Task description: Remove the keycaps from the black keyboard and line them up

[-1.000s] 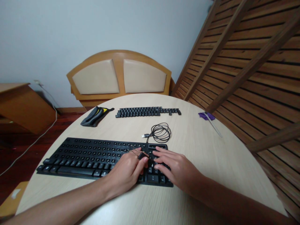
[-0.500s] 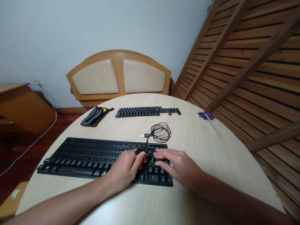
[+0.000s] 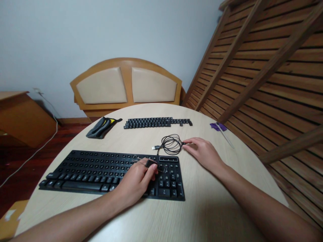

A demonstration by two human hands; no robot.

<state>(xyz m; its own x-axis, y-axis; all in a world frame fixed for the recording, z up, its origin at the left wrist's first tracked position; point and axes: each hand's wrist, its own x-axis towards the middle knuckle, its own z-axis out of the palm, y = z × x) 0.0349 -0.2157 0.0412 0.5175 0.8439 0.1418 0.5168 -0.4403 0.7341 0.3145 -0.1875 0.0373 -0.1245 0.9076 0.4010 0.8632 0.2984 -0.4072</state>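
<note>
A black keyboard (image 3: 83, 187) lies across the near part of the table, its upper rows bare of keycaps and the front rows and part of the number pad still capped. My left hand (image 3: 136, 178) rests over its right half, fingers wrapped round a keycap puller (image 3: 150, 163) with a dark handle and thin wire loops at both ends. Right of the coiled USB cable (image 3: 171, 145), my right hand (image 3: 203, 151) pinches a small dark keycap (image 3: 183, 144) between thumb and fingers. Farther back, removed keycaps (image 3: 148, 122) stand in rows on the table.
A grey and yellow pouch (image 3: 102, 127) sits at the back left. On the right, a slim light-coloured stick (image 3: 225, 135) lies over a purple cloth (image 3: 214, 126). A wooden chair back (image 3: 128, 79) stands beyond the round table (image 3: 202, 208); slatted wood panels lean at right.
My right hand has moved away from the number pad, back and to the right, with a small keycap in its fingers. My left hand stays over the keyboard with the puller.
</note>
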